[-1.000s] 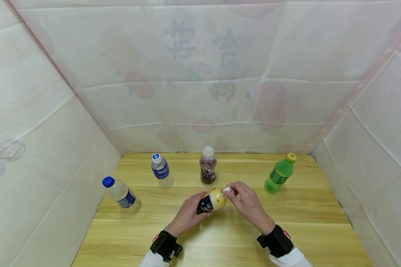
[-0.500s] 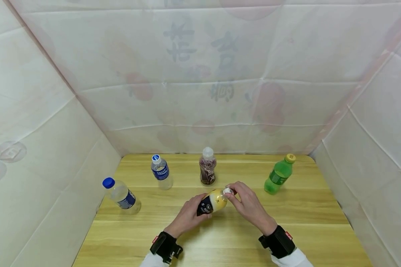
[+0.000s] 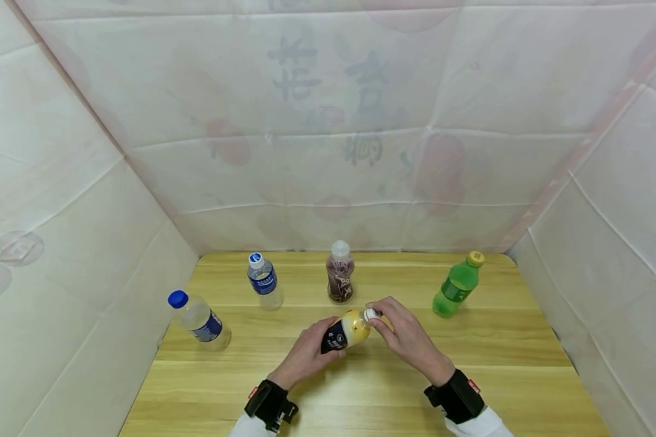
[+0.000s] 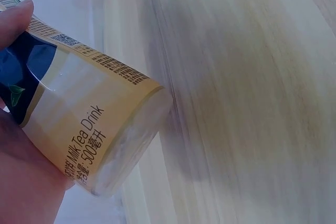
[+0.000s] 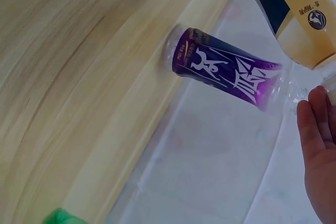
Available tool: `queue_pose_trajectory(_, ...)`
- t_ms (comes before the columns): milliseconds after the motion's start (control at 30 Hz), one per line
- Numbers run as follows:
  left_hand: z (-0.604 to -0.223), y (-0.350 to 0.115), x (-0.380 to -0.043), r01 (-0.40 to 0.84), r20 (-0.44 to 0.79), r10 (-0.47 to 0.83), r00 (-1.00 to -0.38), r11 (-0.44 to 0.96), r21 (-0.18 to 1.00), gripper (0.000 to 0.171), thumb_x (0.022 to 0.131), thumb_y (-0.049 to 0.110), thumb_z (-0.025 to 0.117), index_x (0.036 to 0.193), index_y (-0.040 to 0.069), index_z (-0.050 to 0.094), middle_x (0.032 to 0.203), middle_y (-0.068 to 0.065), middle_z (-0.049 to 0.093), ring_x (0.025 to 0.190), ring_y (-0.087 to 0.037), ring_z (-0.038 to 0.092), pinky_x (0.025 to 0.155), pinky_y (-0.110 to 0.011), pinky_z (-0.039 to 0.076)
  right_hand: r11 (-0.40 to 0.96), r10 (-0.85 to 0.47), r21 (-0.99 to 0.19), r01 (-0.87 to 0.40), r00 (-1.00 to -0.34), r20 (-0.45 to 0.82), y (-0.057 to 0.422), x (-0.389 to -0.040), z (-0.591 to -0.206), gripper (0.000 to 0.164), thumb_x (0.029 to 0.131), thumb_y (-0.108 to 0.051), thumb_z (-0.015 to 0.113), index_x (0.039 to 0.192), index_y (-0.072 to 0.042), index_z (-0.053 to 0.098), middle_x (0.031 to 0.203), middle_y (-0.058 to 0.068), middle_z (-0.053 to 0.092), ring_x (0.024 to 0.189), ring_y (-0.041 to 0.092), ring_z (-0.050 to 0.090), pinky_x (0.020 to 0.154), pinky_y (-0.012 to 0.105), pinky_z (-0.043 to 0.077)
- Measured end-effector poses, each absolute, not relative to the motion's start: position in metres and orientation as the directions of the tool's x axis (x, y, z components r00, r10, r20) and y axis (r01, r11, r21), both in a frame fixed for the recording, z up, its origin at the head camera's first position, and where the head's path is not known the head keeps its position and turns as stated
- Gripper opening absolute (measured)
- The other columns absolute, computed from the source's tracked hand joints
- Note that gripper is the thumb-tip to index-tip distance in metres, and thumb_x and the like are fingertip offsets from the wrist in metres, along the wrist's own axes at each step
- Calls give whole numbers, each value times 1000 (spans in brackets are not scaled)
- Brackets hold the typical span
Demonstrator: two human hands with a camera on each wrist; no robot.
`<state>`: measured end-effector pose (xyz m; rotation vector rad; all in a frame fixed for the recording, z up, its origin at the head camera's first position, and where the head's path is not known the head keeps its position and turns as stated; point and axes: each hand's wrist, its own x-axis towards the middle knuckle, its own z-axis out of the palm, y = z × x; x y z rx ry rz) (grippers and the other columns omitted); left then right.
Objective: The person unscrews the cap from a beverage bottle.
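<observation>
My left hand (image 3: 308,350) grips the body of a milk tea bottle (image 3: 355,326) with a dark and cream label, tilted with its neck up to the right. At the neck, the thumb and fingers of my right hand (image 3: 408,335) pinch its white cap (image 3: 370,314). The left wrist view shows the lower end of the milk tea bottle (image 4: 100,114), its base over the wooden surface. In the right wrist view the cap is mostly hidden by my right hand (image 5: 320,145), while the label of the milk tea bottle (image 5: 299,17) shows.
On the wooden table (image 3: 486,394) stand a blue-capped bottle (image 3: 199,318) at left, a clear blue-labelled bottle (image 3: 265,282), a purple-labelled bottle (image 3: 340,273) just behind my hands, and a green bottle (image 3: 457,285) at right. Cloth-covered walls (image 3: 328,164) rise behind and at both sides.
My right fingers have shifted slightly around the white cap, turning at the bottle neck. My left hand keeps its grip, and the standing bottles stay put.
</observation>
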<state>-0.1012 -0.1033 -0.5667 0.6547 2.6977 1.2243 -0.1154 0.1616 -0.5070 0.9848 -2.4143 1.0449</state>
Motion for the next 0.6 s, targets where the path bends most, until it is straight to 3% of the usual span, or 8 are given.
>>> queue_pose_trajectory(233,-567,-104,-101,319,72,409,-910,576,752,73,90,34,81,150,9,47,137,-12,61,118,-29,60,101,-52,48,481,-474,-516,-709,-706,527,161,-115,-508,38,95,-1,71,132,-2,62,122,7,65,106,19,67,88,35,60)
queue_pose_trajectory(433,-568,-104,-100,316,107,370,-923,569,759,73,87,29,83,148,7,49,134,-14,63,115,-30,62,98,-51,51,516,-397,-610,-601,-799,451,158,-110,-510,70,98,-17,72,157,-2,38,147,19,56,118,32,67,96,52,56)
queue_pose_trajectory(500,-568,-103,-100,331,124,366,-922,582,743,72,87,28,83,147,7,49,133,-13,63,114,-29,62,98,-51,51,541,-345,-633,-553,-833,432,155,-108,-511,75,99,-27,71,160,-4,34,144,19,58,115,32,68,94,53,56)
queue_pose_trajectory(600,-569,-102,-100,360,142,373,-917,619,698,73,87,29,84,147,7,49,131,-11,64,113,-27,62,97,-52,50,589,-271,-627,-511,-855,442,151,-108,-512,67,100,-36,69,153,-2,44,119,11,67,101,22,68,84,44,60)
